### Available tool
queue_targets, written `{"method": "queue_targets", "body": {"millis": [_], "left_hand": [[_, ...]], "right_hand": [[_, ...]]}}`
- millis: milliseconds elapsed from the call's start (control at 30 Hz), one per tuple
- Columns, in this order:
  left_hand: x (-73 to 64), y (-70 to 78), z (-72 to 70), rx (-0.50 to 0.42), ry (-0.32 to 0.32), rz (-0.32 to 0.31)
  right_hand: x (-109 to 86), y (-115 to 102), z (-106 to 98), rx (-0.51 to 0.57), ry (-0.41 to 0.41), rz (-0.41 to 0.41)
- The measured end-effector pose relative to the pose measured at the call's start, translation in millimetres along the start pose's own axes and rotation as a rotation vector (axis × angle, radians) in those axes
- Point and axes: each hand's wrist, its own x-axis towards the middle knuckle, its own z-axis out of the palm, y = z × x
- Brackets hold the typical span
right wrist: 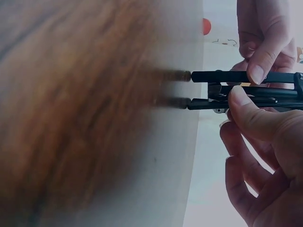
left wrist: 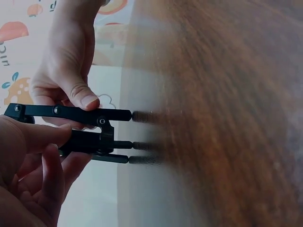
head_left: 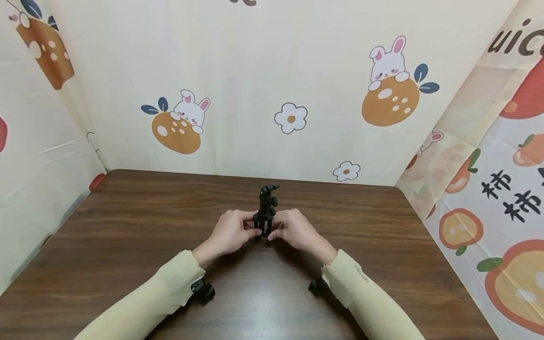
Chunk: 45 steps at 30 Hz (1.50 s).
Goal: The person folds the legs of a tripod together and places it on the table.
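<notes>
Left hand (head_left: 231,231) and right hand (head_left: 294,228) both pinching, thumbs closed in; | black tripod (head_left: 265,210) upright between them, feet below the grip at the tabletop (head_left: 148,212); | even pressure looks wise; lopsided force could tip it

Blur and cropping
Wrist views blur the table (left wrist: 232,118); the right one's edge cuts the black stand (right wrist: 222,77).

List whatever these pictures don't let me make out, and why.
Right wrist: top of the tripod, cut off by the right edge.
Head: sleeve lettering, too small to read.
Head: topmost wall lettering, cut off by the top edge.
Left wrist: fine grain of the table, blurred.
</notes>
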Motion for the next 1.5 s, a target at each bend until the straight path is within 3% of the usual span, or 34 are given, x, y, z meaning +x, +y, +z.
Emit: {"method": "queue_targets", "body": {"millis": [1500], "left_hand": [[7.6, -0.6, -0.7, -0.026, -0.030, -0.049]], "right_hand": [[13.0, 13.7, -5.0, -0.024, -0.021, -0.106]]}}
